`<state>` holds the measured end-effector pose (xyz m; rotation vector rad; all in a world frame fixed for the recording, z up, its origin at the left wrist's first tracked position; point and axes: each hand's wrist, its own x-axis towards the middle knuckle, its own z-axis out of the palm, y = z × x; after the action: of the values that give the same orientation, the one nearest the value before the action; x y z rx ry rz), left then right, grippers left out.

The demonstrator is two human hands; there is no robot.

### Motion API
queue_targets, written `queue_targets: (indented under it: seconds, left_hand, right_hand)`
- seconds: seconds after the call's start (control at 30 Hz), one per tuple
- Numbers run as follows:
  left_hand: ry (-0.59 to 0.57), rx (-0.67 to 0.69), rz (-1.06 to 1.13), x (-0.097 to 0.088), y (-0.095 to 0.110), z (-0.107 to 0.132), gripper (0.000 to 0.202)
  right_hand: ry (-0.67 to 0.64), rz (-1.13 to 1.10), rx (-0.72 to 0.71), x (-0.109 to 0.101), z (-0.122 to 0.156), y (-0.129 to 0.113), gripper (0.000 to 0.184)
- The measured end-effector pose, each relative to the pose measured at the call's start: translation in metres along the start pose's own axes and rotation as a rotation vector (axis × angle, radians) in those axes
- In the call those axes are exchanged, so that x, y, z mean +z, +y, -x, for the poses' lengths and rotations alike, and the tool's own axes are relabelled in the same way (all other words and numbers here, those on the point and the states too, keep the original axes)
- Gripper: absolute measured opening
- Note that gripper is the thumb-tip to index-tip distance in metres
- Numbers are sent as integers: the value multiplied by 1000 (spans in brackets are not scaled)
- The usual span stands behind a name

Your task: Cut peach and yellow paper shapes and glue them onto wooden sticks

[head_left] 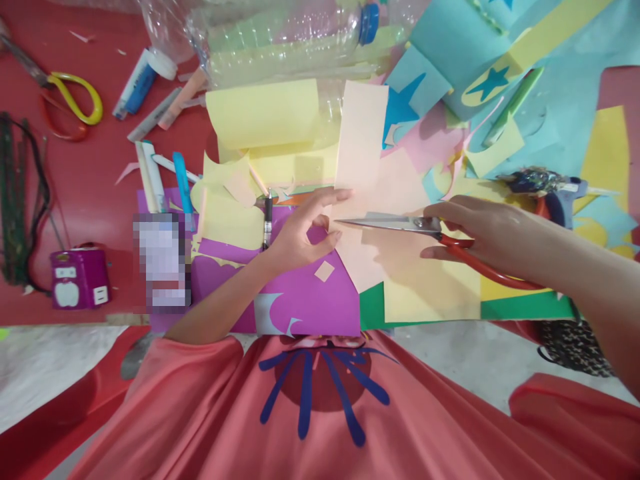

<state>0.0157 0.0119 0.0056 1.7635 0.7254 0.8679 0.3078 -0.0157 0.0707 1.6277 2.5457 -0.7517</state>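
Observation:
My right hand [473, 223] grips a pair of scissors [400, 224] with red handles. The blades look closed and point left. Just beyond their tip is my left hand [300, 233], its index finger stretched out and its thumb apart, with nothing visible held. Under the scissors lie pale pink paper sheets, and a pale pink strip [363, 127] runs up from there. Below my left hand, a small cream paper square [325, 271] shows against the purple paper [305, 300]. A black pen [268, 220] lies just left of that hand.
Plastic bottles [280, 40] lie at the back, behind rolled yellow paper [265, 113]. Left are yellow-handled scissors [75, 97], glue [135, 83], a phone [161, 263] and a purple box [79, 277]. At right are blue paper pieces [455, 47], a green cutter [515, 107] and a glue gun [555, 193].

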Motion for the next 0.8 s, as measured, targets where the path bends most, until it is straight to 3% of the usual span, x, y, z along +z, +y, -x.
queue_targets:
  seconds: [0.2,0.43,0.8]
  left_hand:
    - [-12,-34,-34,0,1,0,43]
    - [1,80,-24,0,-3,1,43]
    - [1,103,-68,0,-3,0,45]
  right_hand:
    - [5,16,9,1,-1,-2,73]
    - [-20,9,-23,-2,-2,-3,72]
    - [24,8,-100,-2,-2,1,62]
